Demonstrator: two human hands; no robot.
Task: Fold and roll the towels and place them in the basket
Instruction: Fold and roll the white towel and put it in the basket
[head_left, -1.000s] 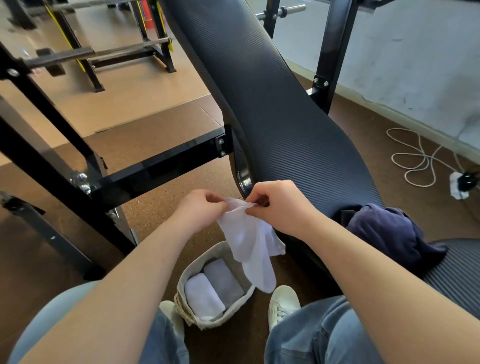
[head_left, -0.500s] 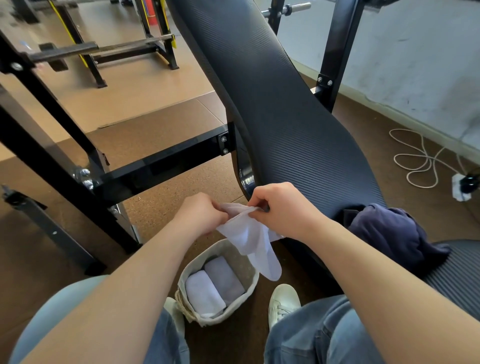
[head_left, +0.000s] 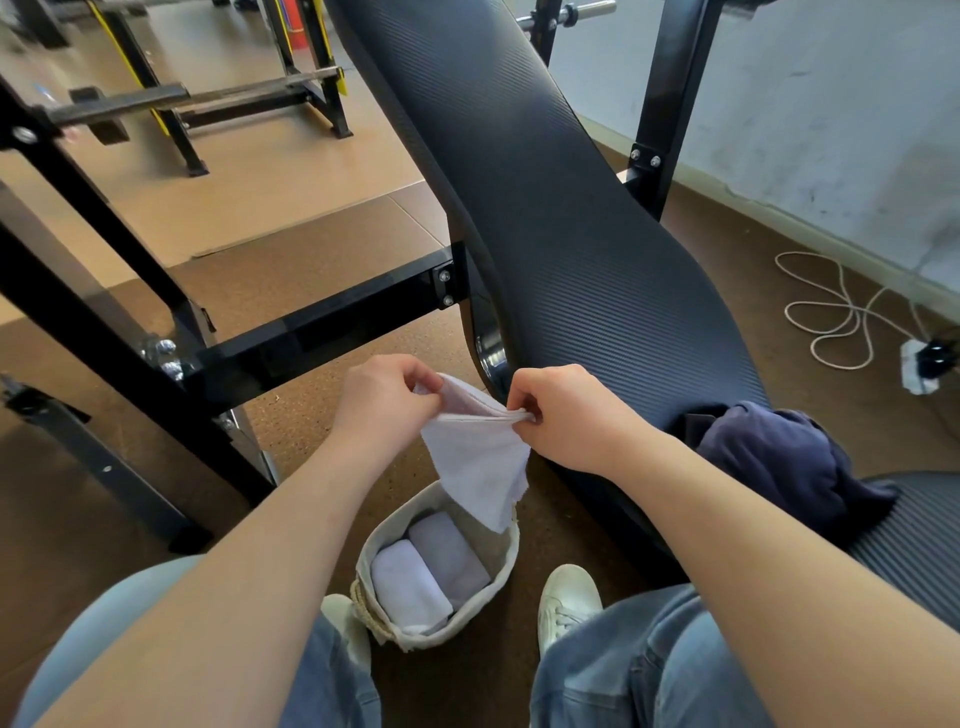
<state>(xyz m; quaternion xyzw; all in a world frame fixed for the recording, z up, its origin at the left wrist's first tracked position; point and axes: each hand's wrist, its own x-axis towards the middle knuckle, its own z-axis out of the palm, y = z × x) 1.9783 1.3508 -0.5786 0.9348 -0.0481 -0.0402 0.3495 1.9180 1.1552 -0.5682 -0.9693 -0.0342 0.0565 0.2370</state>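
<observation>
A small white towel (head_left: 480, 462) hangs in the air above the floor, held by its top edge. My left hand (head_left: 384, 402) pinches its left corner and my right hand (head_left: 566, 415) pinches its right corner. Directly below, a pale fabric basket (head_left: 498, 566) stands on the floor between my feet. Two rolled towels lie side by side in it, a white one (head_left: 408, 584) and a light grey one (head_left: 449, 553). The hanging towel's lower tip overlaps the basket's far rim in the picture.
A black padded weight bench (head_left: 545, 208) rises ahead and to the right, with a dark blue cloth (head_left: 774, 462) bunched on it. Black steel frame bars (head_left: 311, 332) cross at left. A white cable (head_left: 836, 317) and plug lie on the brown floor by the wall.
My hands have drawn apart, stretching the towel's top edge wider between them. The towel hangs shorter and flatter than before.
</observation>
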